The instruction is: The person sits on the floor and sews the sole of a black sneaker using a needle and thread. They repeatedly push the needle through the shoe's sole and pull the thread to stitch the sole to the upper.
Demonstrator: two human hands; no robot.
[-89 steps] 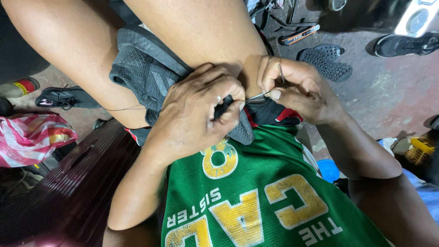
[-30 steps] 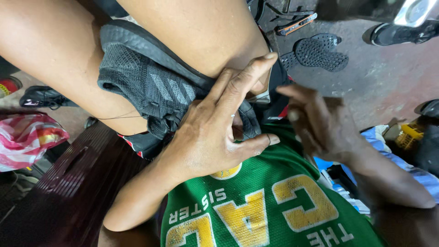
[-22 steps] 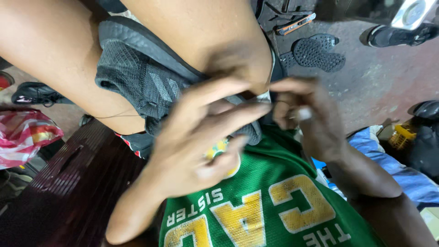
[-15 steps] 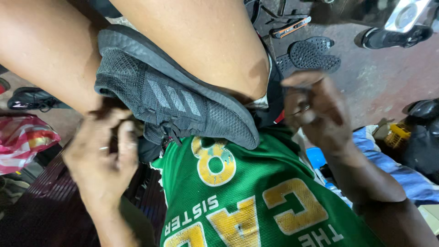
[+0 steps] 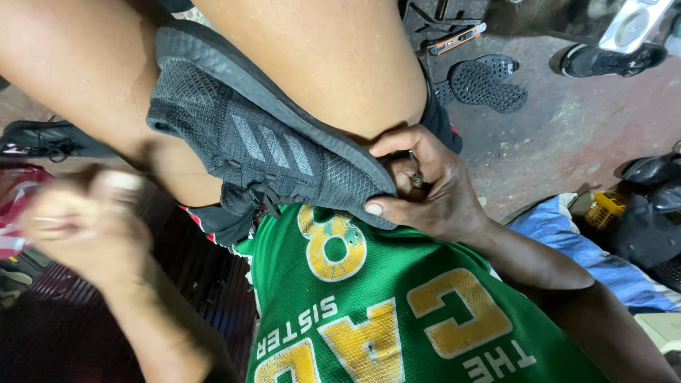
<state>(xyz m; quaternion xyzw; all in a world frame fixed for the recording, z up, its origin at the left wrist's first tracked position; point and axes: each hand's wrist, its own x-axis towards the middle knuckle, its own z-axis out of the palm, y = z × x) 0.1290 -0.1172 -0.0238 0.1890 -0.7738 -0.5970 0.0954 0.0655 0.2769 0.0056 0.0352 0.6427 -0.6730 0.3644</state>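
A dark grey knit sneaker (image 5: 262, 142) with a black sole lies wedged between my bare thighs, sole side up, above my green jersey (image 5: 397, 312). My right hand (image 5: 425, 188) grips one end of the sneaker, thumb pressed on the knit upper, and a small metal-tipped object (image 5: 416, 179) shows between its fingers. My left hand (image 5: 78, 227) is off to the left, away from the sneaker. It is blurred with the fingers curled, and I cannot make out anything in it.
A black shoe (image 5: 46, 138) lies on the floor at the left, near a red and white cloth (image 5: 10, 213). A black insole (image 5: 489, 84) and another black shoe (image 5: 610, 60) lie top right. A blue cloth (image 5: 589, 248) and a yellow basket (image 5: 605, 209) are at the right.
My left hand left the sneaker and swung out to the left. My right hand moved in and took hold of the sneaker's end.
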